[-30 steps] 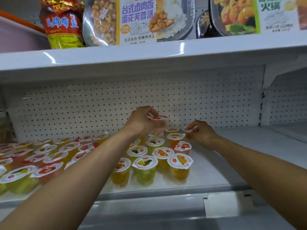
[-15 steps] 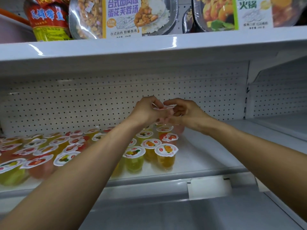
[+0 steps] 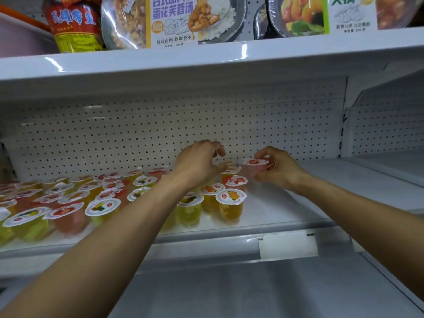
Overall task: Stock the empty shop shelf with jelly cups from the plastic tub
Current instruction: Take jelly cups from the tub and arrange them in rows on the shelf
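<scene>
Head view. White shelf (image 3: 298, 203) with a pegboard back (image 3: 114, 138); packaged meals (image 3: 172, 19) stand on the upper shelf (image 3: 206, 56) along the top of the frame.

Jelly cups (image 3: 230, 203) stand in rows from the left edge to the centre of the frame, lids up; the shelf is bare to the right of them.

My right hand (image 3: 282, 168), centre right, pinches a red jelly cup (image 3: 254, 166) by its rim, just right of the back row.

My left hand (image 3: 197, 161), at centre, hangs over the back cups, fingers loosely curled, holding nothing.
</scene>
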The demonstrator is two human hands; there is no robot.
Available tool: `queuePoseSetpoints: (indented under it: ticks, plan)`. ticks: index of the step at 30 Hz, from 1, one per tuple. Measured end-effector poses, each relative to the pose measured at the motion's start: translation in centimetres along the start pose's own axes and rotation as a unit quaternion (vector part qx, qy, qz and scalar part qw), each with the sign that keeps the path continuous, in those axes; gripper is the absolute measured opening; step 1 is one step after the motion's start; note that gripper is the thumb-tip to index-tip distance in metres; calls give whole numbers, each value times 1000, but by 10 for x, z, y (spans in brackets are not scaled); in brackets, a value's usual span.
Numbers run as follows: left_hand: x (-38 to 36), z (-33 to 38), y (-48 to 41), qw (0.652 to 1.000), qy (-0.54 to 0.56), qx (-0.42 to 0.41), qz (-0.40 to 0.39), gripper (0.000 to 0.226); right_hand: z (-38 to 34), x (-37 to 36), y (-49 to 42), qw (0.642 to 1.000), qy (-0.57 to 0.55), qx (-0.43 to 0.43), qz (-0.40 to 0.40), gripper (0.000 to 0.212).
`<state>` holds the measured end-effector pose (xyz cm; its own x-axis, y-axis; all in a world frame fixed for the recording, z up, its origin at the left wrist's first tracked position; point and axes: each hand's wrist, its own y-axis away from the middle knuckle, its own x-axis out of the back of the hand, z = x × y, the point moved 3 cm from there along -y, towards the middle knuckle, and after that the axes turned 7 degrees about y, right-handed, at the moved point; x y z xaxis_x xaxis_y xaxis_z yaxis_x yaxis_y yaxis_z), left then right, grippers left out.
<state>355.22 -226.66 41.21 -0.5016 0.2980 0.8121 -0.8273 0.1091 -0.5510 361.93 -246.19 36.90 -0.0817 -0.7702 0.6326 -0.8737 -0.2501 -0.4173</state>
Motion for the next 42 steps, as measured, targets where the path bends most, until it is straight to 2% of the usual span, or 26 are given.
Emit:
queuePoseSetpoints:
  ticks: [7, 16, 20, 22, 26, 29, 34, 37, 42]
  plan:
    - [-5, -6, 10, 1000, -27, -1, -13, 33, 15, -17, 4, 999, 10, -24, -34, 51]
    - [-3, -6, 15, 1000, -27, 1, -14, 33, 18, -21, 1, 998, 43, -35, -24, 48]
    - [-1, -4, 21, 1000, -26, 5, -16, 34, 11, -18, 10, 993, 112, -29, -33, 56]
    - [3, -3, 27, 1000, -10, 12, -11, 36, 4, -9, 23, 988, 153, -10, -9, 62]
    - [19, 8, 49, 1000, 1, 5, 18, 38, -19, 14, 59, 953, 291, 82, 38, 49]
    - [36, 27, 88, 999, 12, -3, 48, 41, -35, 31, 100, 932, 330, 138, 53, 43]
    - [51, 49, 183, 996, 38, 0, 80, 41, -53, 38, 181, 933, 304, 185, 49, 45]
    - [54, 50, 244, 996, 62, 43, 53, 44, -65, 27, 227, 933, 285, 219, 17, 45]
    - [60, 41, 331, 991, 38, 127, -17, 47, -89, -18, 281, 931, 258, 253, -59, 44]
